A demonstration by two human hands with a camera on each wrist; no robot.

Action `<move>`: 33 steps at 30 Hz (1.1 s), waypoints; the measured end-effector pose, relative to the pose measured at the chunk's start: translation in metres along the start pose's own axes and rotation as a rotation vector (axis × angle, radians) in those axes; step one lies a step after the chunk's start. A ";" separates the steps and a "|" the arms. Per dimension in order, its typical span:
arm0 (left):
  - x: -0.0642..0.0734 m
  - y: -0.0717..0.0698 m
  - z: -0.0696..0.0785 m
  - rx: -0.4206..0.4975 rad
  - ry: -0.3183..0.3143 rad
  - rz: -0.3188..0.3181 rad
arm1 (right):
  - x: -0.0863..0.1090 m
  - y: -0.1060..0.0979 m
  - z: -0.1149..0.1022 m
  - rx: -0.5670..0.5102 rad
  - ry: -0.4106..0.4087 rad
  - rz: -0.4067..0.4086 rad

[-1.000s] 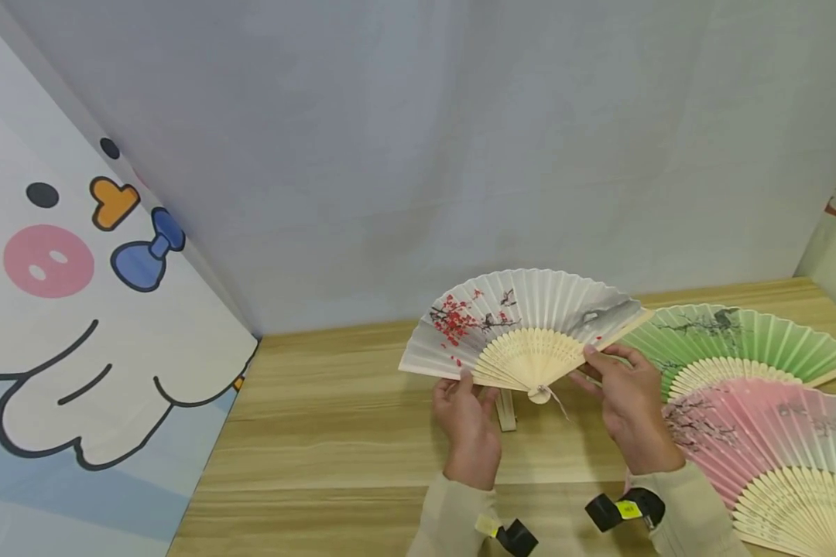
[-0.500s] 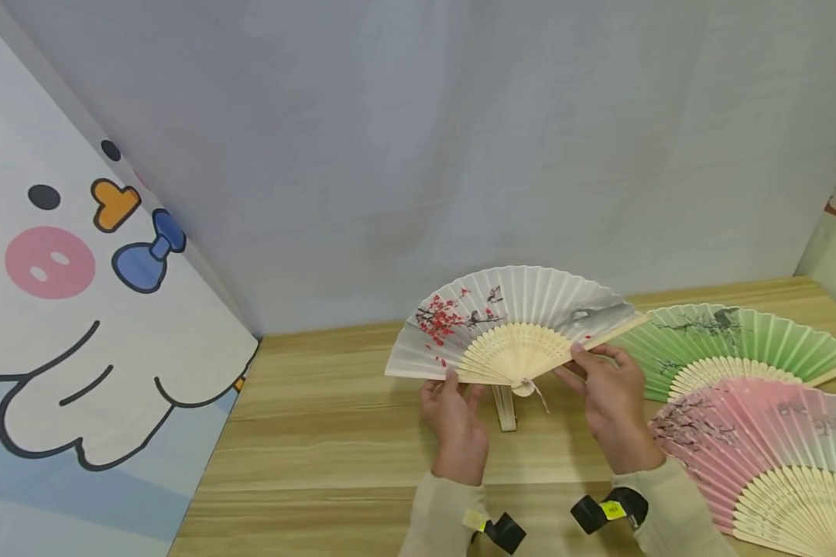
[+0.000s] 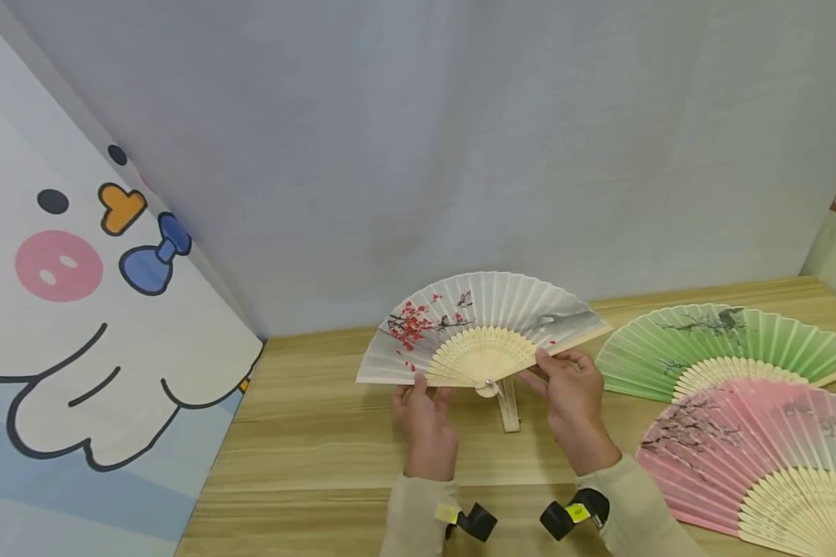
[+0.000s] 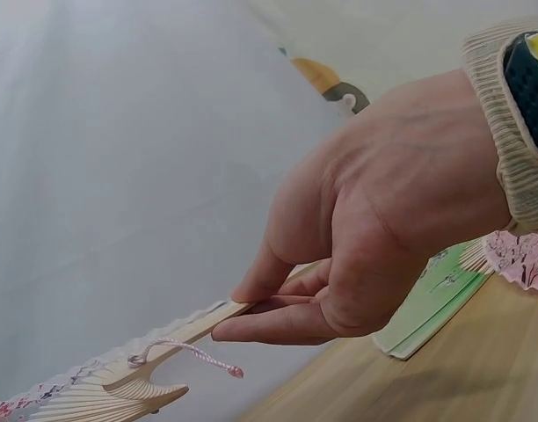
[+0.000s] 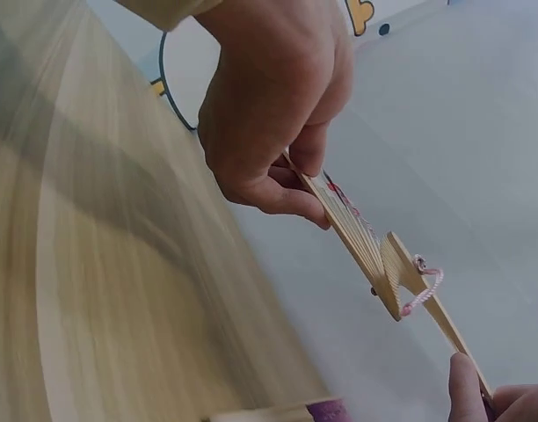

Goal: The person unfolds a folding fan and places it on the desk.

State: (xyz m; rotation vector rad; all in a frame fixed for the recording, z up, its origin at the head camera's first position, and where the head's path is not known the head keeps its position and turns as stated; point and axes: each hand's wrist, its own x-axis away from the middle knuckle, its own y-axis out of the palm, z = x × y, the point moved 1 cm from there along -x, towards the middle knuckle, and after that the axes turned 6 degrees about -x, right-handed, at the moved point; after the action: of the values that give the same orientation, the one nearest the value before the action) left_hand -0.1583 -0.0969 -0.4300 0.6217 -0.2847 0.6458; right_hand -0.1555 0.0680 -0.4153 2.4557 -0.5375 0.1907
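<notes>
Both hands hold a spread white-and-grey folding fan with red blossoms, raised over the table. Its left end stick is pinched by my left hand, thumb on top. On the right end stick, my right hand pinches in the same way. A thin cord tassel hangs at the pivot. Below, a folded fan lies on the table, partly hidden by the spread one; a purple bit shows on it in the right wrist view.
A spread green fan and a spread pink fan lie on the right of the wooden table, the pink overlapping the green. A grey cloth backdrop stands behind. A cartoon-printed panel borders the left side.
Both hands have carried the spread fan to the left. More of the green and pink fans shows now, and the folded fan appears nearer my right hand.
</notes>
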 end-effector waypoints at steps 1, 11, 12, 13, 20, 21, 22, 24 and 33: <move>-0.002 -0.002 0.001 0.002 0.003 0.006 | 0.000 0.002 0.003 -0.006 0.006 -0.002; -0.021 -0.025 0.017 0.009 0.019 0.053 | 0.005 0.029 0.030 -0.011 0.026 -0.024; -0.023 -0.027 0.019 0.013 0.020 0.057 | 0.005 0.031 0.033 -0.020 0.025 -0.031; -0.025 -0.030 0.020 0.014 0.019 0.062 | 0.005 0.033 0.036 -0.026 0.024 -0.041; -0.040 -0.045 0.027 0.027 0.004 0.116 | 0.006 0.044 0.051 -0.042 0.038 -0.090; -0.042 -0.047 0.028 0.030 0.003 0.121 | 0.006 0.045 0.054 -0.034 0.049 -0.091; -0.044 -0.049 0.029 0.033 0.003 0.130 | 0.006 0.047 0.056 -0.014 0.067 -0.091; -0.048 -0.053 0.031 0.027 0.006 0.133 | 0.006 0.051 0.060 -0.006 0.089 -0.093; -0.059 -0.072 0.044 0.063 0.005 0.160 | 0.008 0.067 0.081 0.047 0.114 -0.124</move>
State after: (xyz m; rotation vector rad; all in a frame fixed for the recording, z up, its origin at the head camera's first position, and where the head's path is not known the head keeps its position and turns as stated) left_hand -0.1607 -0.1970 -0.4529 0.6619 -0.3121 0.8122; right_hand -0.1752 -0.0315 -0.4420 2.4959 -0.3343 0.2929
